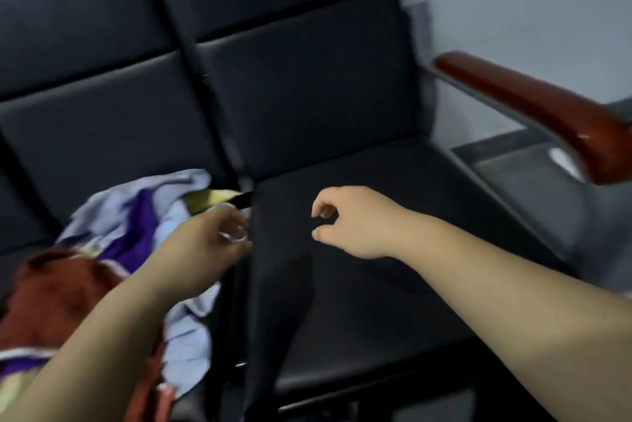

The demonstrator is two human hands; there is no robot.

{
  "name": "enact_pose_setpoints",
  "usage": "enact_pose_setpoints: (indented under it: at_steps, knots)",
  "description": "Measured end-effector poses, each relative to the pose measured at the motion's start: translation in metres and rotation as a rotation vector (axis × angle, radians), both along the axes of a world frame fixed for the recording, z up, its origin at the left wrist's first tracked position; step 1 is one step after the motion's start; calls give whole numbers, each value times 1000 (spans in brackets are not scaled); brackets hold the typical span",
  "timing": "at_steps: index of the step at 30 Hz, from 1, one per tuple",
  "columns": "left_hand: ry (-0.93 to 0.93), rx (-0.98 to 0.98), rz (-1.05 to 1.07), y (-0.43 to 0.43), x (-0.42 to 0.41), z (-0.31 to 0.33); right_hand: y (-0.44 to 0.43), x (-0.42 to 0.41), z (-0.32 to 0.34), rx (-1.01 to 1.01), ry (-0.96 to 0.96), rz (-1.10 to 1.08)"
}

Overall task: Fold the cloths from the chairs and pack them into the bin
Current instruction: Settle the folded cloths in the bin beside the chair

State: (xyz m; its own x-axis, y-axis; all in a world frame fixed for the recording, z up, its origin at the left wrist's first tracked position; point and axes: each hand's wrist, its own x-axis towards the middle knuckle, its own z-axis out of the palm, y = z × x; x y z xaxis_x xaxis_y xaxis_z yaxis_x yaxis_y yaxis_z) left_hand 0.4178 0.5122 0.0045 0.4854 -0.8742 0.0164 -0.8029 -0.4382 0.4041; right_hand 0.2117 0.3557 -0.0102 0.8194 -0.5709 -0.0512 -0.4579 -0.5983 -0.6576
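The left hand (205, 244) pinches a pale edge of the pale blue cloth (186, 329), which is heaped on the near left chair (85, 134). The right hand (352, 220) hovers loosely curled and holding nothing over the right chair (393, 302). It's best to lift one cloth clear and find two corners before folding. Counted: two chairs, one armrest (533, 107), and at least three cloths (tangled, so uncertain). No bin is in view.

Left hand (212, 240) at piled cloths (136, 216) (blurred), right hand (352, 221) loosely curled, 2 black chairs (307, 79)
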Motion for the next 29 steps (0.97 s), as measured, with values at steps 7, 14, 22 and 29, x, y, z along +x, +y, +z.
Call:
enact_pose_setpoints:
  at_steps: [7,14,22,29]
  knots:
    - [-49,-202,371,114,110,-5,61,167,3,-71,28,210]
    - [-129,-216,529,155,175,-12,112,272,-4,-31,3,304]
    - [-42,-107,496,157,200,-45,130,350,-32,-238,93,237]
    - [-17,0,493,144,198,-57,111,370,-16,-204,90,237]
